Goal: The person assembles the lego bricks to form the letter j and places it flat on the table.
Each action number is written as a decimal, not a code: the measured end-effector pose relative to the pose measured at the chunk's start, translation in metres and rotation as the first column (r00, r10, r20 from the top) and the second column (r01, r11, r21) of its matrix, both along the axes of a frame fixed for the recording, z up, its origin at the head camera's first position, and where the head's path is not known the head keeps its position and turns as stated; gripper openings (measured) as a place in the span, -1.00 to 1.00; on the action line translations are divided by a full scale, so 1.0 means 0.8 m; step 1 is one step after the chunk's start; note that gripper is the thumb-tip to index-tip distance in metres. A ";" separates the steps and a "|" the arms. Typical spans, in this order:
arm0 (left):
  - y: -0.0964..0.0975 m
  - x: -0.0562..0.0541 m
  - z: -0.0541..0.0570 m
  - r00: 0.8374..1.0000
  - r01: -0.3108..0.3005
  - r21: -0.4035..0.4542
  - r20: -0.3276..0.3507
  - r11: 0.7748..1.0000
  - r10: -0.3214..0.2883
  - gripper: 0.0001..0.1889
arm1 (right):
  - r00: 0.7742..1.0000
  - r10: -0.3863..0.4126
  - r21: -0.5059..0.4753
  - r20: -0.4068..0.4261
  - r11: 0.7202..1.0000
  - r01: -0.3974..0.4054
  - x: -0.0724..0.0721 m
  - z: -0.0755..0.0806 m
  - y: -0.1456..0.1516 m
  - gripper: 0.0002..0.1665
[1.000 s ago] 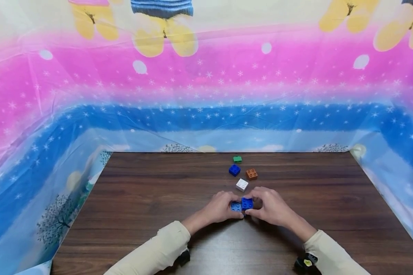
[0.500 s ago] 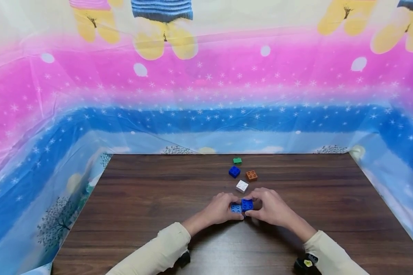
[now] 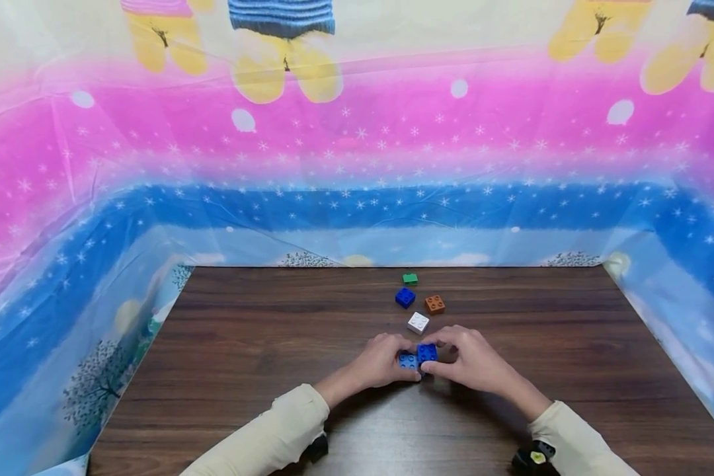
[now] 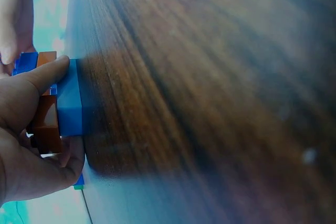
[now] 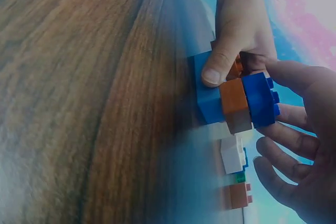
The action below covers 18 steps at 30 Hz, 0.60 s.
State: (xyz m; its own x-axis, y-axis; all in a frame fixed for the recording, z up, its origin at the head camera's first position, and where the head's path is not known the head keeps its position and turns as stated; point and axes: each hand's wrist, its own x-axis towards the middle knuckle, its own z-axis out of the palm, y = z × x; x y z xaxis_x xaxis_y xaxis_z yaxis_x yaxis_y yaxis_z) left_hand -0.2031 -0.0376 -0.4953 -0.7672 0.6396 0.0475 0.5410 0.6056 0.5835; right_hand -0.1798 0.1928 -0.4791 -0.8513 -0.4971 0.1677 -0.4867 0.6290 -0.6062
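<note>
My left hand (image 3: 382,360) pinches a light blue toy building brick (image 4: 70,109) low over the table, thumb on its near side. Two orange bricks sit on that base: one (image 4: 46,121) at the left hand's side, the other (image 5: 235,106) towards the right hand. On this second orange brick rests a dark blue brick (image 3: 427,354), studs outward. The thumb and fingers of my right hand (image 3: 469,360) hold the dark blue brick at its opposite sides. In the head view, the left hand hides the first orange brick, while light blue studs show beside the dark blue brick.
Beyond the hands on the brown wooden table (image 3: 262,311) lie a white brick (image 3: 418,322), an orange loose brick (image 3: 435,304), another dark blue brick (image 3: 405,297) and a green brick (image 3: 410,279). A printed cloth (image 3: 357,205) rises behind the table's far edge.
The right thumb has slid slightly left along the near side of the dark blue brick. Left hand and loose bricks keep their places; the head view has tilted slightly.
</note>
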 end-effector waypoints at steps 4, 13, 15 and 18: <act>0.000 0.000 0.000 1.000 -0.003 0.002 0.001 1.000 0.003 -0.61 | 1.000 -0.020 -0.024 -0.006 1.000 0.020 -0.003 0.004 0.003 -0.51; 0.001 0.000 -0.002 1.000 -0.007 -0.011 0.002 1.000 0.007 -0.58 | 0.996 -0.084 -0.053 -0.039 0.995 0.082 -0.014 0.015 0.012 -0.57; 0.001 0.000 -0.003 1.000 -0.010 -0.008 -0.003 1.000 0.010 -0.58 | 0.994 -0.094 -0.060 -0.058 0.994 0.090 -0.018 0.015 0.014 -0.59; 0.002 0.000 -0.004 1.000 -0.015 -0.012 -0.017 1.000 0.015 -0.58 | 0.990 -0.110 -0.066 -0.086 0.992 0.104 -0.025 0.014 0.017 -0.61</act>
State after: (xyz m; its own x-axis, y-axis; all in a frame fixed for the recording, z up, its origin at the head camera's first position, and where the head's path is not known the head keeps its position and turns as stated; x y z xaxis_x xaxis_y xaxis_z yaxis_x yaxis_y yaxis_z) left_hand -0.2033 -0.0364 -0.4985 -0.7761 0.6284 0.0525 0.5412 0.6210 0.5670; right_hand -0.2002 0.2065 -0.4677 -0.8793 -0.3904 0.2727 -0.4725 0.6436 -0.6021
